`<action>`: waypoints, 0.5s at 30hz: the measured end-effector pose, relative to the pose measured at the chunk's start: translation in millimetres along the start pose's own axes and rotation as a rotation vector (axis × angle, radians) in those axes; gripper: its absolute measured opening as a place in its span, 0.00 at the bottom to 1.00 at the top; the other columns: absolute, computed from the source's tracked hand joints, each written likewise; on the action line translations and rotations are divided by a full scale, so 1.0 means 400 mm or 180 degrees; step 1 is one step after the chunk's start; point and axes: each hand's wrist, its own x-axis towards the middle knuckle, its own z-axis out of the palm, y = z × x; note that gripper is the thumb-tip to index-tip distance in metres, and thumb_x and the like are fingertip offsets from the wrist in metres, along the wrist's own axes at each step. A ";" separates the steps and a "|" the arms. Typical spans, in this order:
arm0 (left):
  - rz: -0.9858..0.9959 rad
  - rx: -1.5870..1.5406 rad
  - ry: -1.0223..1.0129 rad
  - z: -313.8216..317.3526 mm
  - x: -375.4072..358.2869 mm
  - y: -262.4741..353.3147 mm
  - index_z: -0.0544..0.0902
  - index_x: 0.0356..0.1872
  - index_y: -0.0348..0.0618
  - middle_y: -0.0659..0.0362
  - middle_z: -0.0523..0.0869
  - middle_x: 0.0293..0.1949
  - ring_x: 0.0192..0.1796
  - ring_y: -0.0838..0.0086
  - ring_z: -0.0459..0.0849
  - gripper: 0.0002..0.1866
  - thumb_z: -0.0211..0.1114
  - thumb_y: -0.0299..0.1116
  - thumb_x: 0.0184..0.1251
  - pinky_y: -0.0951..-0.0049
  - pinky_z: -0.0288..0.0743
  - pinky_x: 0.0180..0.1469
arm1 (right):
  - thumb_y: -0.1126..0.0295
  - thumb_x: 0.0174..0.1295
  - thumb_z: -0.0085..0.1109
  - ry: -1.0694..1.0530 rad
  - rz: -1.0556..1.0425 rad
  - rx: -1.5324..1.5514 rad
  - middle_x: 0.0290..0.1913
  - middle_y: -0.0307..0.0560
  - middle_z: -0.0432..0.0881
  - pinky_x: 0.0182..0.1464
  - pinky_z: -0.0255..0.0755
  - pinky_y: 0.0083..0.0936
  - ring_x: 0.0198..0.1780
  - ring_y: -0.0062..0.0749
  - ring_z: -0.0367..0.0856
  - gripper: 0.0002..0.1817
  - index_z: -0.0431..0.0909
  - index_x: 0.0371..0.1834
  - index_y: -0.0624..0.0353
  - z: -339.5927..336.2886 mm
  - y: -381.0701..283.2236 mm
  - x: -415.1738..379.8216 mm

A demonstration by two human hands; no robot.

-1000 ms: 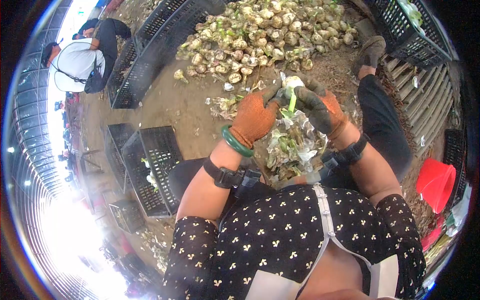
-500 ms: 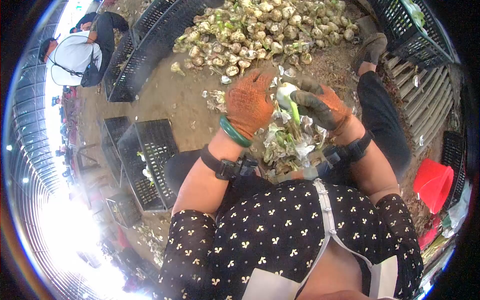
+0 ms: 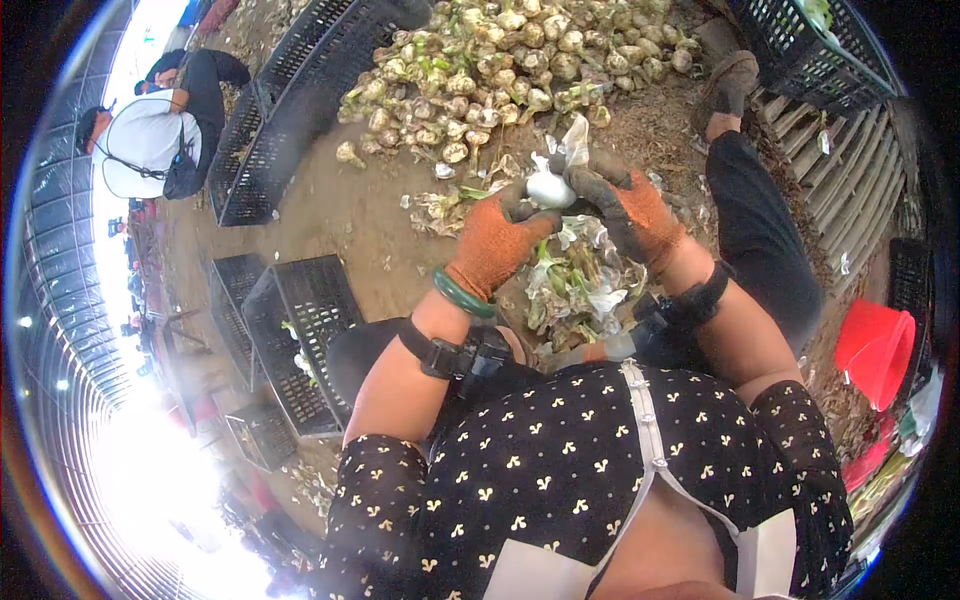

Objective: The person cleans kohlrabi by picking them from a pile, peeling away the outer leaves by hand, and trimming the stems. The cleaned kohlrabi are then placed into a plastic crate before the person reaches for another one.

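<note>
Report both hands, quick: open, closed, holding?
Left hand: closed on the white garlic bulb.
Right hand: closed on the same bulb.

White bulb [image 3: 549,190], probably garlic, held beside papery skin [image 3: 576,140].

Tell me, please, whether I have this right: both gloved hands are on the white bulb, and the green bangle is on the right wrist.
Not quite: the head view shows the green bangle on the left wrist, not the right. The gloved left hand and right hand are indeed both on the white bulb.
</note>
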 end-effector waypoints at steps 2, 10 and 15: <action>-0.0295 -0.0307 -0.0046 -0.012 -0.004 0.008 0.79 0.43 0.39 0.60 0.83 0.28 0.26 0.80 0.78 0.16 0.64 0.33 0.52 0.78 0.70 0.24 | 0.59 0.62 0.52 0.0198 0.0136 0.0162 0.43 0.43 0.80 0.44 0.73 0.22 0.39 0.24 0.79 0.21 0.73 0.52 0.63 -0.004 -0.016 0.000; 0.0336 -0.0781 0.1542 -0.100 -0.098 -0.039 0.80 0.41 0.39 0.60 0.81 0.33 0.32 0.77 0.79 0.12 0.57 0.34 0.60 0.79 0.73 0.32 | 0.57 0.52 0.55 -0.1015 0.0536 -0.3709 0.43 0.59 0.79 0.49 0.71 0.41 0.43 0.53 0.78 0.24 0.71 0.55 0.45 -0.058 0.103 0.001; 0.1571 -0.4232 0.1193 -0.397 -0.285 -0.157 0.73 0.47 0.36 0.60 0.78 0.26 0.24 0.74 0.72 0.25 0.59 0.47 0.56 0.72 0.66 0.26 | 0.65 0.51 0.50 -0.1855 0.1017 -0.4304 0.48 0.60 0.77 0.51 0.69 0.38 0.49 0.51 0.75 0.24 0.71 0.56 0.47 -0.083 0.164 0.054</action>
